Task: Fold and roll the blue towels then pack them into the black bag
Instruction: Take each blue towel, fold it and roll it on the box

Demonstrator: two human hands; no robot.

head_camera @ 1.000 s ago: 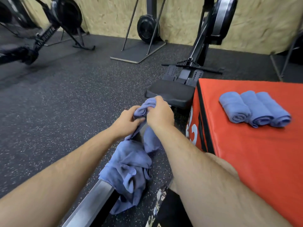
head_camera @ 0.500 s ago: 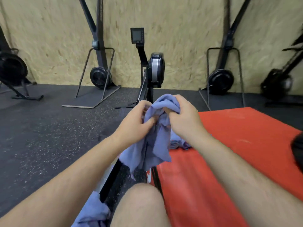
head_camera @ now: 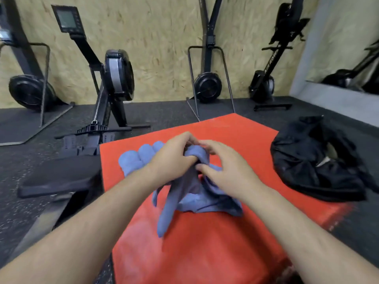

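Rolled towels (head_camera: 141, 158) sit at the red box's (head_camera: 205, 253) far-left corner, while the fingers of the left hand (head_camera: 174, 158) and right hand (head_camera: 227, 167) grip a crumpled towel (head_camera: 184, 197); the black bag (head_camera: 313, 165) looks unpacked.

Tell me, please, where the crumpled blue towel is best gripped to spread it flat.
Probably pinch the crumpled blue cloth towel at its long loose tail, coming from above on the near side: that end trails free over the red padded box, whereas the top is wadded.

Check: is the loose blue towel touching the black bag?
Apart. The head view shows a plain strip of bare red box top between the loose towel and the black bag.
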